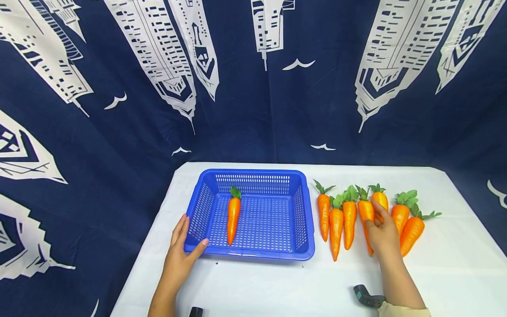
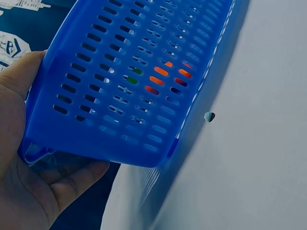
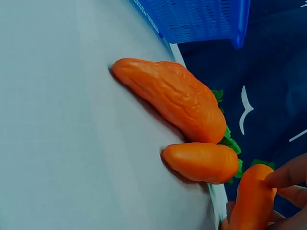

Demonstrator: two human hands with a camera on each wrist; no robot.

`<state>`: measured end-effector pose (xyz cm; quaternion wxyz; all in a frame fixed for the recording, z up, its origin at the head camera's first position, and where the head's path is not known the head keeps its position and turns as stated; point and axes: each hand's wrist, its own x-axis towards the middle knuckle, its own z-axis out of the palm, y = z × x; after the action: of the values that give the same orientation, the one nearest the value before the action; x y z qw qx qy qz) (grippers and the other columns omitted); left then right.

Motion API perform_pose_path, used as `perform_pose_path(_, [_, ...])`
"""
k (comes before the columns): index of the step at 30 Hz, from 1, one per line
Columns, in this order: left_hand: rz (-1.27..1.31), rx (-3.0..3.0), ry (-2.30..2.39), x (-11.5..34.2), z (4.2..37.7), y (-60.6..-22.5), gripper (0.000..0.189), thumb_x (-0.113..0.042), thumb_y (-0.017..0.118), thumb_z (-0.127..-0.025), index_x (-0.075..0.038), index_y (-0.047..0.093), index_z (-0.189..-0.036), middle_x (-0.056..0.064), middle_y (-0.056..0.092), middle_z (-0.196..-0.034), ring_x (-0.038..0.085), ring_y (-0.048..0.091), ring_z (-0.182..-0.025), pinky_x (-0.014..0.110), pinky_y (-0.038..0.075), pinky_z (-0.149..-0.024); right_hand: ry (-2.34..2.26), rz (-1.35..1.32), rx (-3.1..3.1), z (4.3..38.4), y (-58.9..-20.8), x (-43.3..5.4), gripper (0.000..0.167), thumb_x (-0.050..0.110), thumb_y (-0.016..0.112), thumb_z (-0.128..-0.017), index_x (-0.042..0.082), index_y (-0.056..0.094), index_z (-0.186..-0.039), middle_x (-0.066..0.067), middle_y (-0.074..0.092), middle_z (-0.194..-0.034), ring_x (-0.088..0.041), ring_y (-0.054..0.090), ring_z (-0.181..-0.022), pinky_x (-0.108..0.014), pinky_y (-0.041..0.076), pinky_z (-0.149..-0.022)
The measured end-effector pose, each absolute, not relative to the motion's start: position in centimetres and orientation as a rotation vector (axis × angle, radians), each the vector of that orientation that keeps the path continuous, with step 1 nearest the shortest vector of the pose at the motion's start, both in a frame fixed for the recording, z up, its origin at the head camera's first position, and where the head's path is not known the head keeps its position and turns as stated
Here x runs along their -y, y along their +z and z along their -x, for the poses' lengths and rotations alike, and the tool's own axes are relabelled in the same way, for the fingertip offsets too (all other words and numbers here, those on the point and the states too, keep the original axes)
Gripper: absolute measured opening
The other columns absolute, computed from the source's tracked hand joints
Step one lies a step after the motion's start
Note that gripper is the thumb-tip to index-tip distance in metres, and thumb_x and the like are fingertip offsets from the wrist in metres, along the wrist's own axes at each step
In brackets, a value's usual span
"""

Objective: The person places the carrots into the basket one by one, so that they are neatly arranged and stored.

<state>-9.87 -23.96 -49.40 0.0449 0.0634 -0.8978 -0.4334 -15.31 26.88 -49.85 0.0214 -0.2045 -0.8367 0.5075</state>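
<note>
A blue plastic basket (image 1: 253, 254) with slotted walls stands on the white table; one carrot (image 1: 233, 219) with a green top lies inside it. My left hand (image 1: 180, 253) holds the basket's near left corner, thumb over the near rim and fingers along the outer left side. In the left wrist view fingers show under the rim (image 2: 38, 155). Right of the basket, several carrots (image 1: 336, 229) lie in a row. Among them my right hand (image 1: 384, 233) pinches a carrot (image 3: 254, 196) between thumb and fingers; whether it is off the table I cannot tell.
Two carrots (image 1: 412, 235) lie just right of the right hand. A small dark device (image 1: 368, 298) is by the right wrist, and a black object (image 1: 196, 312) by the left forearm. Behind the table (image 1: 277, 286) hangs a navy cloth (image 1: 245, 123) printed with white buildings and birds.
</note>
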Motion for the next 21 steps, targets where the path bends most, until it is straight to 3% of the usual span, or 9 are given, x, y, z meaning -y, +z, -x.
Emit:
perform_pose_path(7, [-0.193,2.746,-1.327,23.9,9.9,-49.4,0.092,-0.045,0.072,-0.092,-0.019,0.02,-0.163,-0.003,0.01,-0.171,0.034,0.013,-0.158,0.067,0.016,-0.122,1.625,0.675,2.532,15.6,-49.5,-26.3,0.059,0.018,0.04,-0.105,0.022,0.026,-0.162,-0.019,0.022,-0.167,-0.037,0.058,-0.121,-0.009,0.053,-0.066])
perform_pose_path(12, [-0.195,2.748,-1.327,23.9,9.9,-49.3,0.091,-0.042,0.073,-0.092,-0.019,0.02,-0.163,-0.003,0.01,-0.171,0.034,0.013,-0.158,0.067,0.016,-0.122,1.673,0.631,2.489,15.8,-49.1,-26.0,0.059,0.019,0.042,-0.105,0.024,0.026,-0.162,-0.014,0.022,-0.168,-0.036,0.054,-0.127,-0.009,0.054,-0.069])
perform_pose_path(16, [-0.2,2.752,-1.324,23.9,9.9,-49.3,0.091,-0.039,0.073,-0.093,-0.02,0.02,-0.163,-0.004,0.01,-0.171,0.034,0.013,-0.158,0.068,0.016,-0.122,1.67,0.574,2.483,15.9,-48.8,-25.8,0.061,0.02,0.049,-0.104,0.026,0.029,-0.161,-0.013,0.025,-0.167,-0.028,0.057,-0.123,-0.008,0.054,-0.073])
perform_pose_path(21, [-0.198,2.752,-1.329,24.0,9.9,-49.4,0.092,-0.044,0.073,-0.092,-0.022,0.019,-0.163,-0.004,0.01,-0.171,0.034,0.012,-0.159,0.068,0.016,-0.122,1.662,0.569,2.506,16.1,-48.4,-25.6,0.062,0.027,0.057,-0.103,0.026,0.031,-0.16,-0.017,0.03,-0.165,-0.037,0.053,-0.132,-0.005,0.051,-0.07])
